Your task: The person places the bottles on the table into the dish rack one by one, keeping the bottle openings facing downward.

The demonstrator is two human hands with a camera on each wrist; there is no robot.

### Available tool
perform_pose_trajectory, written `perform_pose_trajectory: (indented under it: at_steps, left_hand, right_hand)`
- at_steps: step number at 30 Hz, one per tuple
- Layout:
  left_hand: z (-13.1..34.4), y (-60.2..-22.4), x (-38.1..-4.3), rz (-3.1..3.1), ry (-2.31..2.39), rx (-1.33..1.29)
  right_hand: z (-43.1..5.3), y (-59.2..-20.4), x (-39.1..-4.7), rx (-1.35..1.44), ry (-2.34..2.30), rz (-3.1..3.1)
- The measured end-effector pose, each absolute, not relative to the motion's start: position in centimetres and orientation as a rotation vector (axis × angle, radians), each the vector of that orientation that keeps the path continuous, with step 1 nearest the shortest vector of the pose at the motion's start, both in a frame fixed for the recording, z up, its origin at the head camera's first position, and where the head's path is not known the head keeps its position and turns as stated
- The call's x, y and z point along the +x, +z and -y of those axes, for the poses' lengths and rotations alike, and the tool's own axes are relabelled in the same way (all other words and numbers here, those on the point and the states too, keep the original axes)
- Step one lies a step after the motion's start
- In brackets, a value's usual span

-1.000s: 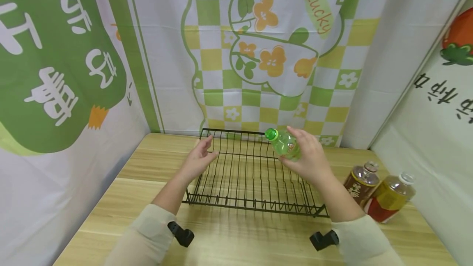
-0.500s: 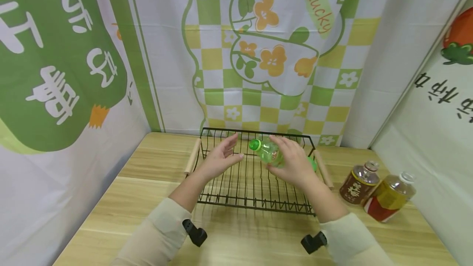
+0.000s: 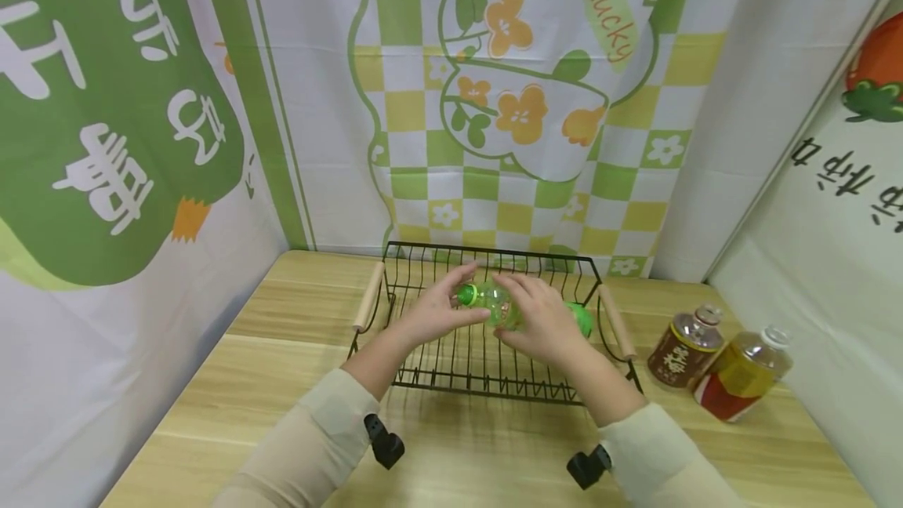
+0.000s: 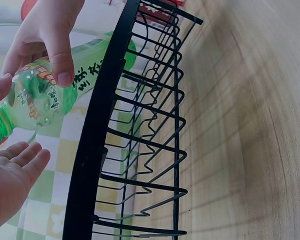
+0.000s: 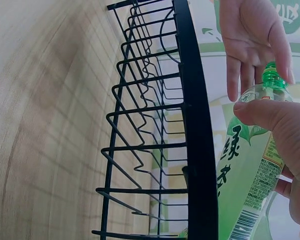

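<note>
A green tea bottle with a green cap lies sideways over the black wire dish rack. My right hand grips it around the upper body, thumb on the near side in the right wrist view. The bottle's base shows past that hand, toward the rack's right end. My left hand is at the cap end, thumb and fingers spread to either side of the neck. In the left wrist view its fingers are fairly straight and the palm faces the bottle. Part of the label is hidden behind the right hand.
Wooden handles flank the rack, a left handle and a right handle. To its right stand a brown-labelled bottle and a bottle with a yellow-and-red label. A patterned curtain hangs behind the wooden table.
My right hand has brought the bottle left and lower over the rack, tipping it flatter. My left hand has moved right until it is around the cap end.
</note>
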State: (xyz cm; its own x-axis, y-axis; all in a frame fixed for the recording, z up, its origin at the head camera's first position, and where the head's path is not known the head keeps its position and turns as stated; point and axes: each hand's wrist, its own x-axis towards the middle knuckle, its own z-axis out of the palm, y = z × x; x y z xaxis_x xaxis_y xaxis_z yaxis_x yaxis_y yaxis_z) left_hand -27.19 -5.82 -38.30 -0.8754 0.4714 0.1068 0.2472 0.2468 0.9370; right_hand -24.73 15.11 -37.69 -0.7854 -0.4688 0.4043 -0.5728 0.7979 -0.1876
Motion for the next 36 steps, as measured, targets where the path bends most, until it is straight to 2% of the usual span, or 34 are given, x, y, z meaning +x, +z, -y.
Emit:
perform_pose_trajectory:
  at_steps: [10, 24, 36]
  left_hand:
    - [5.6, -38.5, -27.4, -2.447, 1.539, 0.631]
    - [5.5, -39.0, -27.3, -2.456, 1.596, 0.547]
    - [6.0, -40.1, -27.5, -2.484, 1.768, 0.374]
  right_hand:
    - [-14.3, -37.6, -24.8, 0.833, 0.369, 2.659]
    - [-14.2, -37.8, -24.9, 0.827, 0.356, 2.654]
    - [-15.1, -37.8, -24.8, 0.677, 0.562, 2.635]
